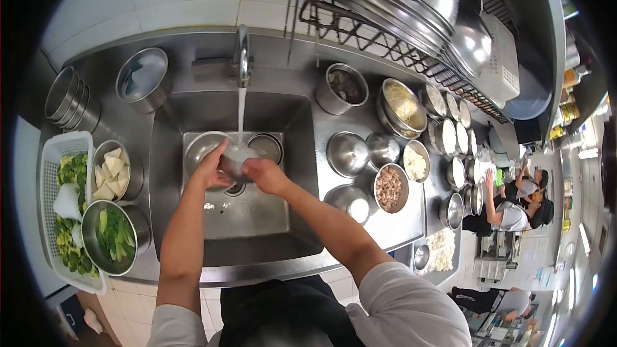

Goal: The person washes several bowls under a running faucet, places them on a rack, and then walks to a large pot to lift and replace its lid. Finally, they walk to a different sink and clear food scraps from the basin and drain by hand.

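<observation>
In the sink (257, 231), water runs from the faucet (243, 58) onto a small greyish metal bowl (236, 156) held between my two hands. My left hand (211, 168) grips its left side, thumb up along the rim. On the other side my right hand (265, 175) is closed against the bowl; whether it also holds something small is hidden. A wider steel bowl (200, 148) lies in the sink behind my left hand. The round drain basket (267, 148) shows to the right.
Left of the sink stand a white basket of broccoli (48, 218), a pot of greens (116, 234), white chunks (112, 173) and stacked pots (71, 99). On the right are upturned bowls (348, 154), a bowl of chopped food (390, 188) and a rack (366, 32). Several people work beyond.
</observation>
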A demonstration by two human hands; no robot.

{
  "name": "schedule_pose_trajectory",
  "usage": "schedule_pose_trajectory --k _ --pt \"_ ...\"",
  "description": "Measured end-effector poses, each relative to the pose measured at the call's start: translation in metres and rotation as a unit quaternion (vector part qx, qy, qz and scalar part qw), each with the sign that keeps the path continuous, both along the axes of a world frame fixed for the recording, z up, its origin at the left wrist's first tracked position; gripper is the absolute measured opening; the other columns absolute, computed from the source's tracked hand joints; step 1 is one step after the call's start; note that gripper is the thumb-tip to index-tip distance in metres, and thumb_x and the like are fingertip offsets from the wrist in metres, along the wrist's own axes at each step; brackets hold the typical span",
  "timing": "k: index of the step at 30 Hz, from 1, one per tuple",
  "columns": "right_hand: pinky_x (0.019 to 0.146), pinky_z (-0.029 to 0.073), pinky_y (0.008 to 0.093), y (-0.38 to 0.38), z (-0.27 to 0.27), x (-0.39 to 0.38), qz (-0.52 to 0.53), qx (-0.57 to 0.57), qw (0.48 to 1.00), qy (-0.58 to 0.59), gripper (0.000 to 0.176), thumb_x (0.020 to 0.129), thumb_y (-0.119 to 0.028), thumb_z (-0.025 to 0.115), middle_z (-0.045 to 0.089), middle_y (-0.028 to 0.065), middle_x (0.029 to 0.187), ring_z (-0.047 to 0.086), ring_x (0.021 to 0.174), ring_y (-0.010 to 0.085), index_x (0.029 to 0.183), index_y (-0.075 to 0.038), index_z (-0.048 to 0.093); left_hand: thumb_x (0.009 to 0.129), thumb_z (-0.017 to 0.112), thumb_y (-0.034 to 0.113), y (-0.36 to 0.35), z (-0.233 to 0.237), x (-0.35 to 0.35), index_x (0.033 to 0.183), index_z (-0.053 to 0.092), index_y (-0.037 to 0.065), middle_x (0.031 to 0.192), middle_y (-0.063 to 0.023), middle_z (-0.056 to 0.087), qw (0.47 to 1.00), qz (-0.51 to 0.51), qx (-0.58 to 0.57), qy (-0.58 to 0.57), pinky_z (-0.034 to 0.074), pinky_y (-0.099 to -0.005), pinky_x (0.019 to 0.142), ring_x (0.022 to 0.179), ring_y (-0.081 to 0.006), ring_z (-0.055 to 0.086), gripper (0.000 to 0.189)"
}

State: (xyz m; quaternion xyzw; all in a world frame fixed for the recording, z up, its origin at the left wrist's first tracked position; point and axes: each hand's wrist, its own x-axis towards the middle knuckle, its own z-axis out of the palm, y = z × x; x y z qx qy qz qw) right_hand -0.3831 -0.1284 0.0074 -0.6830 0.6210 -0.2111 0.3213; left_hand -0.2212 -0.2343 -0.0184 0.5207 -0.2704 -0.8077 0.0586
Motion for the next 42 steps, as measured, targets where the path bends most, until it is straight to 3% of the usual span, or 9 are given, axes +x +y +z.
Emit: schedule_pose_trajectory --k 2,4,8,11,15,25,35,39,42 --pt "0.063 0.044 0.0309 0.004 -0.001 -0.008 -0.102 0.045 0.978 -0.176 0.014 0.084 -0.018 0.051 0.057 0.0066 0.065 0.056 0.066 0.0181 0.085 -0.006 0.057 0.07 0.046 0.067 0.005 -0.001 -0.009 0.123 0.039 0.008 0.112 -0.0135 0.051 0.997 0.065 -0.034 0.005 0.038 -0.0451 0.086 0.109 -0.0273 0.044 0.08" --pt "0.065 0.043 0.0286 0.006 -0.017 -0.017 -0.253 0.064 0.824 -0.502 0.016 0.087 -0.019 0.048 0.058 0.0016 0.072 0.054 0.071 0.0134 0.087 -0.005 0.056 0.073 0.046 0.065 0.017 0.011 -0.018 0.122 0.041 0.012 0.116 -0.0114 0.048 0.996 0.073 -0.039 0.045 0.036 -0.0445 0.088 0.111 -0.0245 0.043 0.072" --pt "0.078 0.041 0.0277 0.018 -0.011 -0.04 -0.332 0.057 0.672 -0.66 0.023 0.087 -0.02 0.049 0.057 0.0036 0.091 0.052 0.084 0.0136 0.099 -0.002 0.053 0.081 0.048 0.049 0.022 -0.004 -0.033 0.105 0.053 0.012 0.103 -0.0055 0.055 0.978 0.139 -0.025 0.155 0.045 -0.036 0.077 0.094 -0.0174 0.053 0.045" --pt "0.083 0.04 0.03 0.027 -0.002 -0.068 -0.337 -0.019 0.774 -0.536 0.035 0.086 -0.022 0.05 0.056 0.0055 0.098 0.052 0.092 0.016 0.112 0.001 0.046 0.084 0.05 0.036 0.03 0.001 -0.051 0.096 0.054 0.009 0.087 -0.0019 0.058 0.964 0.181 0.011 0.195 0.049 -0.0299 0.061 0.077 -0.0163 0.058 0.031" --pt "0.071 0.044 0.0255 0.07 0.025 -0.105 -0.314 -0.113 0.936 -0.109 0.03 0.079 -0.014 0.057 0.059 0.0045 0.09 0.054 0.079 0.0116 0.108 -0.005 0.054 0.087 0.045 0.033 0.035 0.012 -0.074 0.103 0.053 0.006 0.1 -0.0057 0.057 0.964 0.172 0.029 0.203 0.046 -0.035 0.078 0.092 -0.0184 0.054 0.033" --pt "0.082 0.041 0.0374 0.228 0.072 -0.123 -0.388 -0.051 0.898 0.202 0.033 0.078 -0.015 0.056 0.052 0.0201 0.104 0.05 0.098 0.0344 0.109 -0.004 0.052 0.081 0.053 0.038 0.106 0.035 -0.115 0.096 0.056 0.006 0.09 -0.0064 0.058 0.985 0.035 0.025 0.168 0.049 -0.0315 0.064 0.08 -0.0157 0.056 0.036" --pt "0.078 0.043 0.0319 0.249 0.049 -0.128 -0.523 -0.089 0.847 0.024 0.024 0.082 0.001 0.043 0.059 0.0135 0.095 0.056 0.088 0.0234 0.103 0.0 0.054 0.086 0.045 0.021 0.192 0.014 -0.163 0.09 0.052 0.006 0.072 -0.0058 0.052 0.984 0.028 -0.133 0.115 0.044 -0.0299 0.056 0.067 -0.0118 0.052 0.017" --pt "0.075 0.043 0.032 0.223 0.085 -0.102 -0.478 -0.082 0.868 0.108 0.025 0.079 -0.002 0.049 0.055 0.0166 0.1 0.053 0.09 0.0293 0.104 -0.001 0.052 0.079 0.055 0.02 0.204 0.028 -0.167 0.095 0.049 0.002 0.082 -0.0153 0.053 0.866 -0.016 -0.499 -0.028 0.043 -0.0354 0.072 0.082 -0.0231 0.054 0.024" --pt "0.082 0.039 0.0392 0.219 0.066 -0.101 -0.377 -0.076 0.908 0.164 0.031 0.079 -0.011 0.053 0.051 0.02 0.105 0.049 0.096 0.0363 0.108 0.0 0.05 0.075 0.058 0.019 0.19 0.02 -0.152 0.095 0.051 0.003 0.092 -0.0172 0.052 0.836 0.001 -0.548 -0.026 0.041 -0.0378 0.076 0.086 -0.0317 0.051 0.026"
